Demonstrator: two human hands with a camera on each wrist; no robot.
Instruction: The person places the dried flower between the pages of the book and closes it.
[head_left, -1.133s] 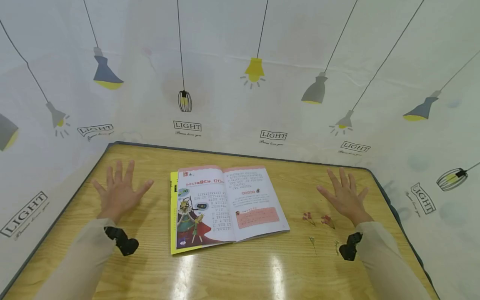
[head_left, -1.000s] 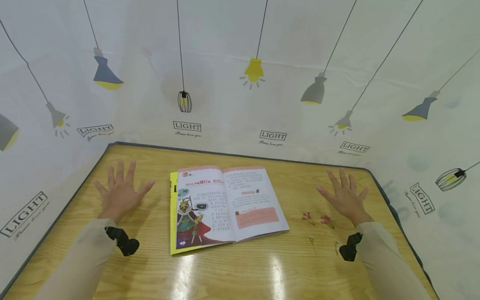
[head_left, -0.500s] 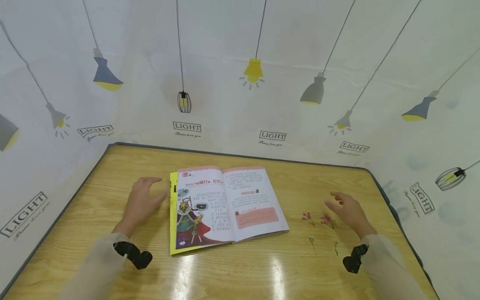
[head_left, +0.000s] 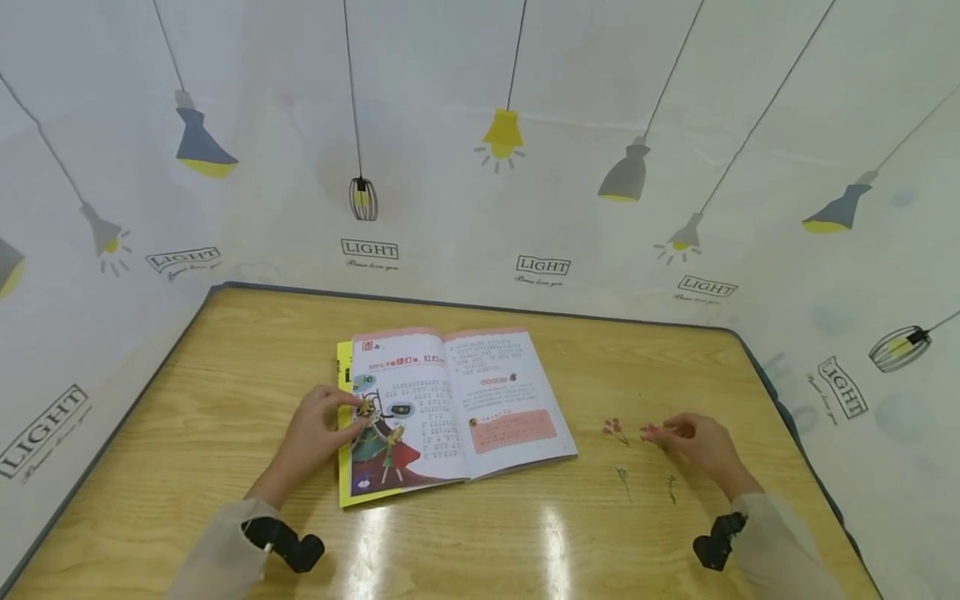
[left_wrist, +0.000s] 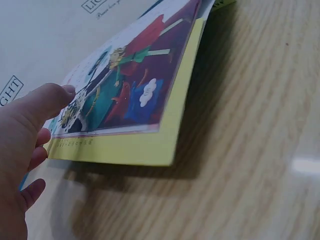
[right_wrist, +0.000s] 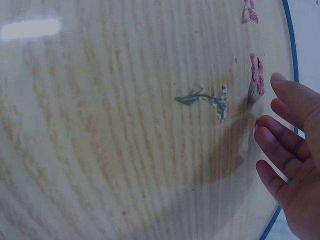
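An open picture book, its yellow cover showing at the left edge, lies on the wooden table. My left hand is over the illustrated left page, thumb and forefinger curved with a gap between them. In the left wrist view the thumb overlaps the page, and the other fingers bend beside the yellow edge; contact is unclear. My right hand is over a small pink dried flower. In the right wrist view its loosely bent fingers stay a little apart from that flower and hold nothing.
Another pink dried flower lies between the book and my right hand. Two small white-flowered sprigs, one left and one right, lie nearer me. A lamp-printed cloth rises behind the table.
Both hands were raised with fingers spread. The left has moved right and down onto the book's left page; the right has come down to the pink flower, its fingers drawn closer together.
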